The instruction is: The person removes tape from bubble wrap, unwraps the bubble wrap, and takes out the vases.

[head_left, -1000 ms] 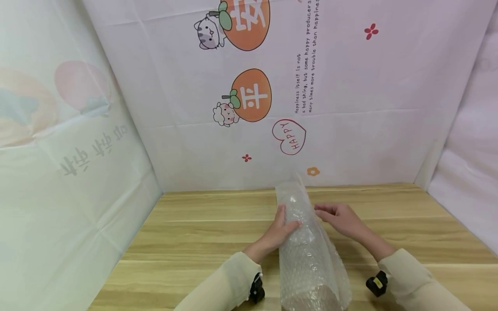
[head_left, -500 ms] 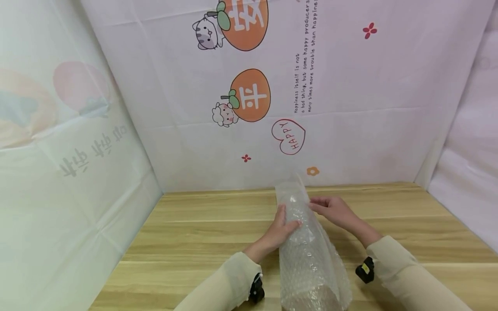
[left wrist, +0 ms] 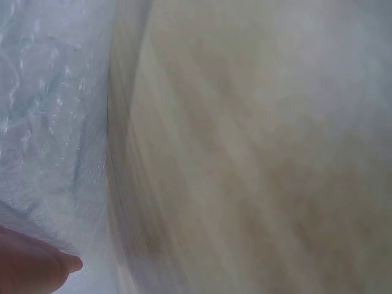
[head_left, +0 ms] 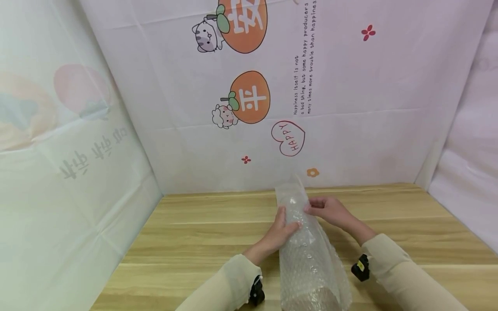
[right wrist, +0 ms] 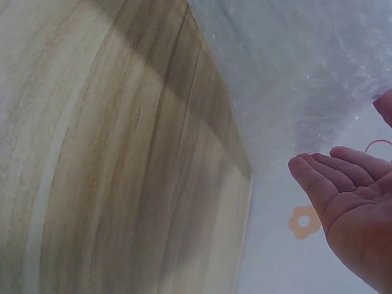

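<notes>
A long bundle of clear bubble wrap (head_left: 301, 250) lies lengthwise on the wooden table, its narrower far end close to the back wall. My left hand (head_left: 274, 233) holds it from the left, thumb across the top and fingers along the side. In the left wrist view, a fingertip (left wrist: 72, 263) rests against the wrap. My right hand (head_left: 330, 211) is at the bundle's right edge near the far end, thumb touching the film. The right wrist view shows its fingers (right wrist: 315, 177) fairly straight beside the wrap, thumb apart. A brownish tone shows through at the near end.
The wooden tabletop (head_left: 202, 242) extends on both sides of the bundle. A white printed cloth (head_left: 194, 160) hangs behind it, with more white cloth on the left (head_left: 70, 216) and right (head_left: 467, 185). A black wrist camera sits by each sleeve.
My right hand has moved left and slightly away from me, from beside the wrap to its edge, with the thumb now on the film. The left hand and bundle stay in place.
</notes>
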A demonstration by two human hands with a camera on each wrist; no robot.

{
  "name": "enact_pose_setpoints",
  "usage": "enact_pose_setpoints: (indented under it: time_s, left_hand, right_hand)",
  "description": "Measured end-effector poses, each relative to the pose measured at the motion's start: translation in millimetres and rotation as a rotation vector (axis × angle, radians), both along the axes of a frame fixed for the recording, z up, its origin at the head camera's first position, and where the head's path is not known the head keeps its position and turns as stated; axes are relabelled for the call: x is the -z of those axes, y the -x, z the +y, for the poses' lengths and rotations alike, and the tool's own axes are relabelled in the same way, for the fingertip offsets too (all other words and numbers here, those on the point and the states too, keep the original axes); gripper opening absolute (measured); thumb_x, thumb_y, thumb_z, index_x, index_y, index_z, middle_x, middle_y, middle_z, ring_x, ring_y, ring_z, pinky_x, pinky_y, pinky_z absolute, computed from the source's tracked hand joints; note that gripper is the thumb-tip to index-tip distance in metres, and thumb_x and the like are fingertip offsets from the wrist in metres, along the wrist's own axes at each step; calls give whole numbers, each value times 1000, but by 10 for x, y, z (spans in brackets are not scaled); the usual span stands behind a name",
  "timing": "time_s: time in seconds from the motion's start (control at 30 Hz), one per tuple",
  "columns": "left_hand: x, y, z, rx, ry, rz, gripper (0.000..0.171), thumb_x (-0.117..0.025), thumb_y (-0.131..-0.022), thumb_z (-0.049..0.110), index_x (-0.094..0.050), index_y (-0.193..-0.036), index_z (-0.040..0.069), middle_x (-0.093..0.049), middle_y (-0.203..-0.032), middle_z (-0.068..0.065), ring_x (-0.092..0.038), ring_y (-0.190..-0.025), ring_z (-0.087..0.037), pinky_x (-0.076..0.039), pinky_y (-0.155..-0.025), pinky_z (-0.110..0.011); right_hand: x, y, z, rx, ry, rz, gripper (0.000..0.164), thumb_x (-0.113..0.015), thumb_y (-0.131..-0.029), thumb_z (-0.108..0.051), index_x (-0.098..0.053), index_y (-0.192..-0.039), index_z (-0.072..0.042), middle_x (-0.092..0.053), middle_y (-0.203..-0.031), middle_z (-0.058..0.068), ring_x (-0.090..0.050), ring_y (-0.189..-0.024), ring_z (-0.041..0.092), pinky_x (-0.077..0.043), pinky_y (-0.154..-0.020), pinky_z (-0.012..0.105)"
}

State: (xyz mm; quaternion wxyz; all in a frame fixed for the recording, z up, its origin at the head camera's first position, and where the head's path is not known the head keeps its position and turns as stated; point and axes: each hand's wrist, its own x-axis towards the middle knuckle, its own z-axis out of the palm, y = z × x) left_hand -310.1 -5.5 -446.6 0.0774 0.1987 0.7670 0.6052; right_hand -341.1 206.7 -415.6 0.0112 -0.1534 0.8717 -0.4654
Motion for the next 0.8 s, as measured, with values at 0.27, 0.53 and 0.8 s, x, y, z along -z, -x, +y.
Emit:
enact_pose_setpoints:
  time_s: [0.27, 0.53, 0.8]
  left_hand:
    - [1, 4, 7, 3, -22, 19, 91, -57, -88, 30, -3, -152, -8, -4, -158, -25, -10, -143, -32, -15, -114, -46]
    - [12, 1, 8, -5, -4, 6, 91, -56, -89, 32, -3, -152, -7, -2, -158, -25, -6, -144, -32, -11, -115, -46]
    - [14, -12, 15, 2, -8, 10, 90, -56, -90, 31, -2, -152, -7, -2, -159, -24, -6, -144, -32, -11, -115, -47]
  right_hand:
    - [-41, 13, -21, 14, -4, -25, 62, -70, -90, -32, -53, -130, 12, -59, -125, 27, -57, -116, 38, -50, -91, 46]
    - [-58, 38, -9, 1, -21, -38, 55, -71, -90, -27, -57, -127, 11, -61, -122, 25, -60, -112, 36, -52, -88, 44]
    - [-54, 59, 15, -25, -116, 56, 50, -70, -90, -26, -61, -121, 12, -65, -115, 24, -63, -106, 34, -54, -84, 43]
